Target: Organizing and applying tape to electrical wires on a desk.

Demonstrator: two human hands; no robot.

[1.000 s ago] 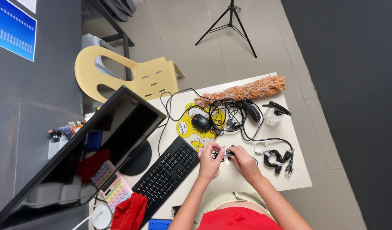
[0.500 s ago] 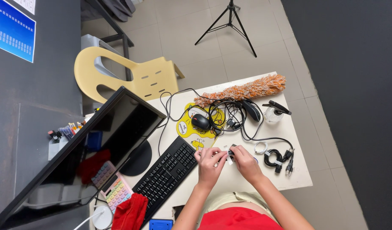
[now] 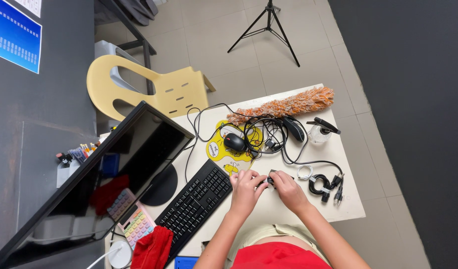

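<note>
My left hand (image 3: pixel 247 188) and my right hand (image 3: pixel 286 188) meet over the white desk (image 3: pixel 348 199), just right of the black keyboard (image 3: pixel 194 204). Between their fingertips they pinch a small dark connector or adapter (image 3: pixel 270 180); its exact kind is too small to tell. A tangle of black cables (image 3: pixel 269 134) lies just beyond the hands. A black mouse (image 3: pixel 235 142) rests on a yellow mouse pad (image 3: pixel 224 152) to the upper left of my left hand.
A black monitor (image 3: pixel 114 169) stands at the left. An orange duster (image 3: pixel 284 106), a second dark mouse (image 3: pixel 294 128), a spray bottle (image 3: pixel 320 130) and a coiled power cable (image 3: pixel 324 183) lie on the desk. A red cloth (image 3: pixel 152 249), a pastel calculator (image 3: pixel 134 224), a yellow chair (image 3: pixel 159 89) and a tripod (image 3: pixel 269 25) surround it.
Both hands have drawn closer together over the small dark piece, with the fingers shifting slightly around it. Nothing else on the desk has moved.
</note>
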